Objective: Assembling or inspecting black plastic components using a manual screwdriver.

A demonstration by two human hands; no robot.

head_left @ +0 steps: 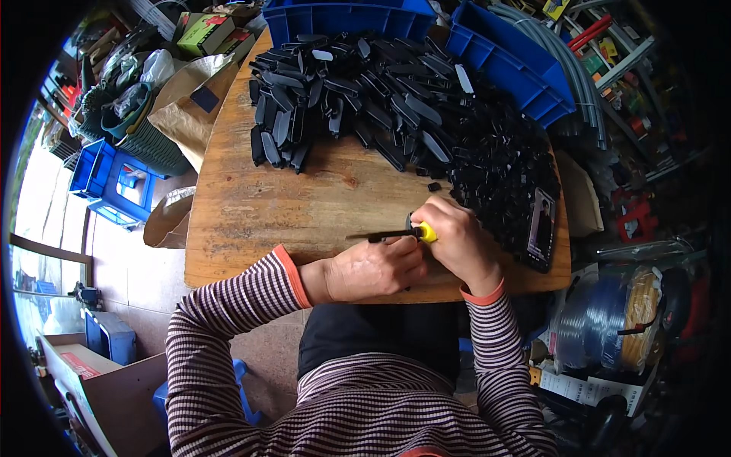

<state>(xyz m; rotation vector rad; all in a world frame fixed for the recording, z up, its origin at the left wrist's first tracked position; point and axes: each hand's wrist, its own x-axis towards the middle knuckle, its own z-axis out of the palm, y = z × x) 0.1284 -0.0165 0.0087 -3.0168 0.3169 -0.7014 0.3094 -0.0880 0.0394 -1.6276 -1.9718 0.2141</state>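
My left hand point(373, 268) is closed around a long, thin black plastic piece point(381, 236) near the table's front edge. My right hand point(462, 238) grips a tool with a yellow and black handle point(429, 232), whose end meets the black piece; its working tip is hidden, so I cannot tell its kind. Both hands are close together, just above the wood. Beyond them lies a wide heap of long black plastic pieces point(350, 91). Small black parts point(495, 175) are heaped to the right, and one small black part point(434, 186) sits apart from them.
A phone point(541, 228) with its screen lit leans at the right edge of the wooden table point(251, 206). Blue plastic bins point(510, 65) stand along the far side. Brown paper bags point(194, 103) and a blue stool point(114, 179) are to the left. Wrapped spools point(605, 320) stand at the right.
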